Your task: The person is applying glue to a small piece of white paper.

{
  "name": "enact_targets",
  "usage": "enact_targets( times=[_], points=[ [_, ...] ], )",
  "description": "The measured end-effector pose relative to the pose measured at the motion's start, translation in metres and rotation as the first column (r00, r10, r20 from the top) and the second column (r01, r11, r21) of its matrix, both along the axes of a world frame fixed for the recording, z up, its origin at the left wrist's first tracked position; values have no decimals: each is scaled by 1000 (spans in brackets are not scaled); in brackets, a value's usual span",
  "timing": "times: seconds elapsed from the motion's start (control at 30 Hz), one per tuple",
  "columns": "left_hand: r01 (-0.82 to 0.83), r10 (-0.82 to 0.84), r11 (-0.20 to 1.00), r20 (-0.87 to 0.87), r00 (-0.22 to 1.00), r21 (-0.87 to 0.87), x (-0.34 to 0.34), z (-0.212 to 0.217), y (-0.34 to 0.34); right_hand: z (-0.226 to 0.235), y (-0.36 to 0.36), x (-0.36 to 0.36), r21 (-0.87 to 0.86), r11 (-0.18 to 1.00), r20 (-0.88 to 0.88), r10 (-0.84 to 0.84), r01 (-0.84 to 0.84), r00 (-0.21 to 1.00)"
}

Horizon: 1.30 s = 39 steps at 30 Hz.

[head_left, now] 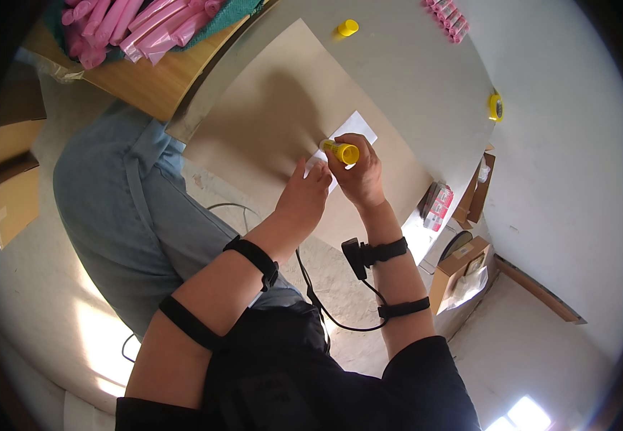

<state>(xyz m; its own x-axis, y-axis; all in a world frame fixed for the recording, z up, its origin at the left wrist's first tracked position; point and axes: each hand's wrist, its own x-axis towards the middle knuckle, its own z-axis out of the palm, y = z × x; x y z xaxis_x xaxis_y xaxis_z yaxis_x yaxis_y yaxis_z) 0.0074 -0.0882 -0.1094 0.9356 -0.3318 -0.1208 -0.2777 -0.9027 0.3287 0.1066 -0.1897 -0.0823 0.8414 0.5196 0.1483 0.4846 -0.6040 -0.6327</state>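
My right hand (363,176) is closed around a yellow glue stick (343,152), tilted with its far end down at a white strip of paper (363,128). The strip lies flat on a large brown cardboard sheet (254,108). Beside the glue stick, my left hand (303,201) rests with its fingers extended onto the near end of the paper. Where the glue stick meets the strip is partly hidden. A yellow cap (348,28) stands apart on the grey table (405,65), past the sheet.
Pink rolled plastic bags (128,29) lie in a green sack on a wooden table (160,82) at upper left. A yellow tape roll (495,107) sits at the grey table's right edge. Small pink rolls (446,18) are farther back. Cardboard boxes (13,201) stand at far left.
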Motion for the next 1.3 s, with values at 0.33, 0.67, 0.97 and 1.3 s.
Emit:
enact_targets(
  times=[0.33, 0.67, 0.97, 1.3],
  points=[
    [-2, 2, 1000, -14, 1000, 15, 1, 4, -1, 5, -37, -9, -94, 994, -66, -67, 61, 996],
    [15, -14, 1000, -46, 999, 10, 2, 6, 1, 3, -43, -15, -79, 992, -12, -99, 98, 995],
    [13, -14, 999, -12, 1000, -33, 0, 2, 2, 4, -3, 1, -41, 998, -101, -57, 53, 993],
    [2, -2, 1000, -6, 1000, -10, 0, 2, 2, 2, -27, -2, -53, 999, -47, -6, 3, 999]
  ],
)
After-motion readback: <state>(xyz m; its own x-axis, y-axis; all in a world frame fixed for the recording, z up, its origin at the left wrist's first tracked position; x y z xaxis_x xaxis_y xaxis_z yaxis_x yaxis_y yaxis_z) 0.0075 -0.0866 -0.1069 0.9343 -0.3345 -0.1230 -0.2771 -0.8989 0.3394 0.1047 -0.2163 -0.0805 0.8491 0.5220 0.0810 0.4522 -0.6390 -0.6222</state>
